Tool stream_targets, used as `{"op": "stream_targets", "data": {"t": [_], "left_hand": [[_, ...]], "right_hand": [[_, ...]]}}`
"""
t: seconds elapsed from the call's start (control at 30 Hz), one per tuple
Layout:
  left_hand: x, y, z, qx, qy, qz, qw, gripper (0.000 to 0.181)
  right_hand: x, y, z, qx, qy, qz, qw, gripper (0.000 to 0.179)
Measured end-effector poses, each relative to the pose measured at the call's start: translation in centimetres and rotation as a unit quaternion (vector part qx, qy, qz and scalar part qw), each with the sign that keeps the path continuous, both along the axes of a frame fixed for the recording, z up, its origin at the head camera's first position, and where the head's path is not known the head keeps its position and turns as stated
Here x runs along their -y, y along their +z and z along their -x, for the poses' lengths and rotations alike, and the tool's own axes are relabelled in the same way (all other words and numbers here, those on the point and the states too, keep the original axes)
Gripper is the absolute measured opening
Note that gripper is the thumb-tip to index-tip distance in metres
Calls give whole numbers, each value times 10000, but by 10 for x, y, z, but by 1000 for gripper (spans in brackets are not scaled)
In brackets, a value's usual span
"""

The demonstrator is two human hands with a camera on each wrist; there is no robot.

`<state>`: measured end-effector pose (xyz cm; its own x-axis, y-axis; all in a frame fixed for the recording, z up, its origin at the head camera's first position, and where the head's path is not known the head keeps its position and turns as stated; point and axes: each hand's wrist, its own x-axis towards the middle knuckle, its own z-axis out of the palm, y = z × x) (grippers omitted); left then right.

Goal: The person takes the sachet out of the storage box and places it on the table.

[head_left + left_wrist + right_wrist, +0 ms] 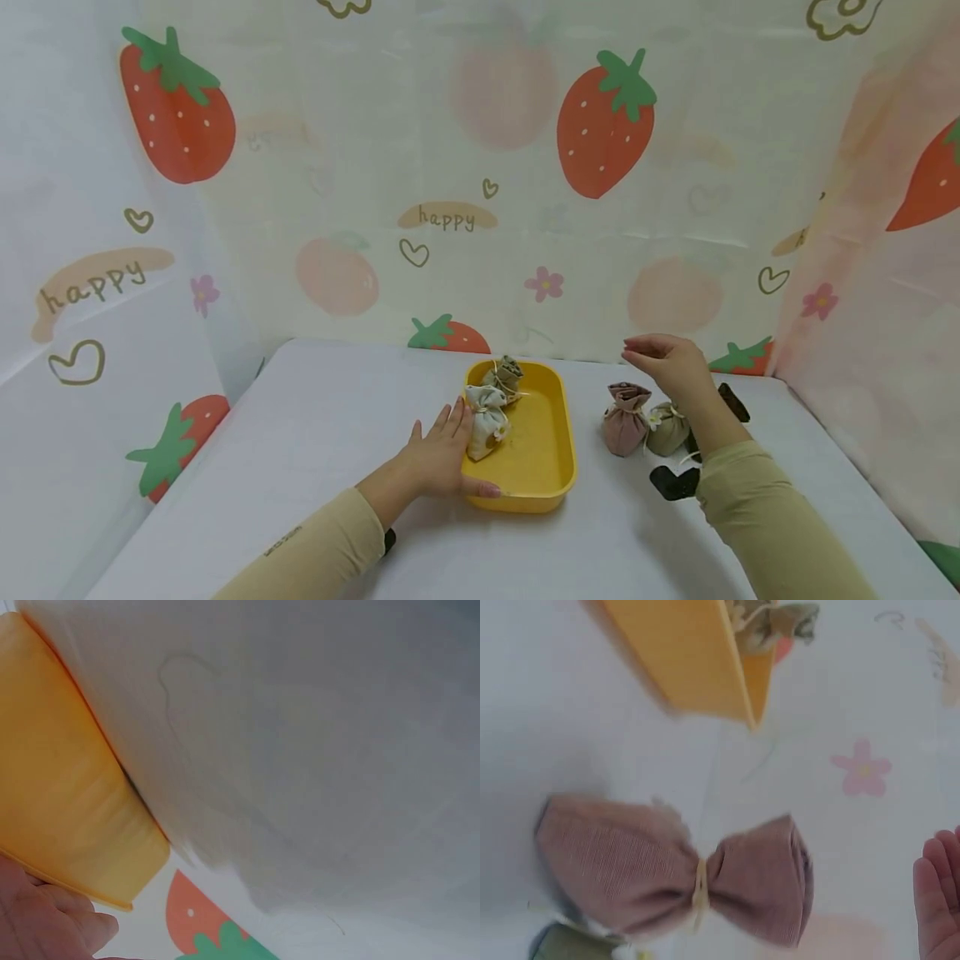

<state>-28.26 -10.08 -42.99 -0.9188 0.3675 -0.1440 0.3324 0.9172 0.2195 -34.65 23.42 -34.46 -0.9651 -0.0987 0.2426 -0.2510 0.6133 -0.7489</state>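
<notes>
My left hand (437, 460) lies against the left side of a yellow plastic tray (538, 442), its fingers straight along the rim and its thumb over the near corner. In the tray, a white drawstring pouch (483, 425) with a small flower lies beside those fingers, and a grey-green patterned pouch (504, 377) sits behind it. My right hand (675, 367) hovers over the table's right side, fingers bent gently towards the thumb, nothing between them. Below it a dusty-pink pouch (626, 425) stands tied with cord, next to an olive pouch (666, 432) with a white flower, partly behind my wrist.
A white cloth covers the table (337, 400). Strawberry-printed sheets (480, 167) rise at its back and sides. Black pieces (675, 483) show around my right wrist, close to the olive pouch.
</notes>
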Motion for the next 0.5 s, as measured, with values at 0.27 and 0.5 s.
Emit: {"op": "stream_targets", "data": {"t": [0.27, 0.5], "left_hand": [[0, 1, -1, 24, -5, -26, 10000, 129], [-1, 0, 1, 1, 3, -17, 10000, 128]], "right_hand": [[40, -2, 9, 339, 580, -52, 9977, 34], [67, -5, 13, 535, 896, 134, 9945, 33]]}}
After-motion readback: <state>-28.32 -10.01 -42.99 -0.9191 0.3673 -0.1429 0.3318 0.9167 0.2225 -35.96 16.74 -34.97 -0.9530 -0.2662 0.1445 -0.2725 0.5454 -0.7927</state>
